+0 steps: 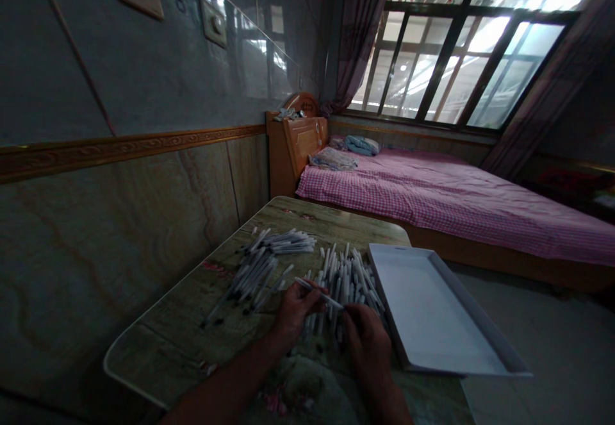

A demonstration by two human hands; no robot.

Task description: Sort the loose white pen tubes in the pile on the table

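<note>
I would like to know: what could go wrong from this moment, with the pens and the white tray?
The white tray juts past the edge of the table, so a bump from the right hand might tip it off. The pen between this hand and the left hand might slip into the right pile. This pile lies near the left pile, so the two might mix.

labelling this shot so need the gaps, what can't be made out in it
All in the head view:
Held pen: one end hidden by the right hand.
Pens beside the tray: lower ones covered by those on top.
Table: near edge cut off by the bottom of the picture.
Items on the headboard: too small to identify.
</note>
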